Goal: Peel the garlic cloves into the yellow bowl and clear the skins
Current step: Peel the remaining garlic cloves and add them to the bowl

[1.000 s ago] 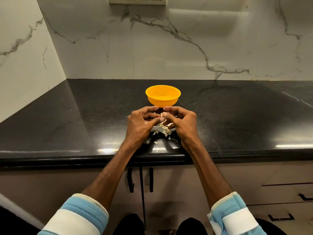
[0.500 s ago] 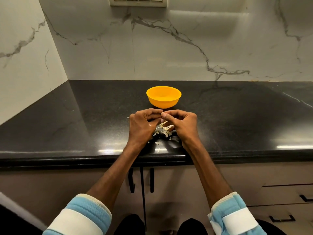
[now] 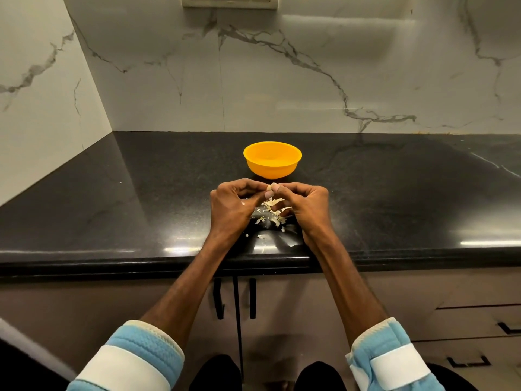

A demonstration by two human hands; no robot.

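A yellow bowl [image 3: 272, 160] stands on the black countertop [image 3: 141, 198], just beyond my hands. My left hand [image 3: 234, 204] and my right hand [image 3: 306, 203] meet fingertip to fingertip in front of the bowl. Between them they pinch a small pale garlic clove [image 3: 271, 186]. Below the hands lies a heap of papery garlic skins [image 3: 272, 214] on what looks like a dark shiny sheet [image 3: 277, 241] near the counter's front edge. What the bowl holds is hidden from this angle.
A white marble wall rises behind and to the left of the counter, with a switch plate [image 3: 229, 0] at the top. Cabinet doors with black handles [image 3: 218, 297] sit under the counter edge. A few skin flakes [image 3: 260, 237] lie scattered near the edge.
Both hands stay together over the skins, fingers shifting slightly on the clove; the clove's pale tip now shows between the fingertips. The view has tilted a little.
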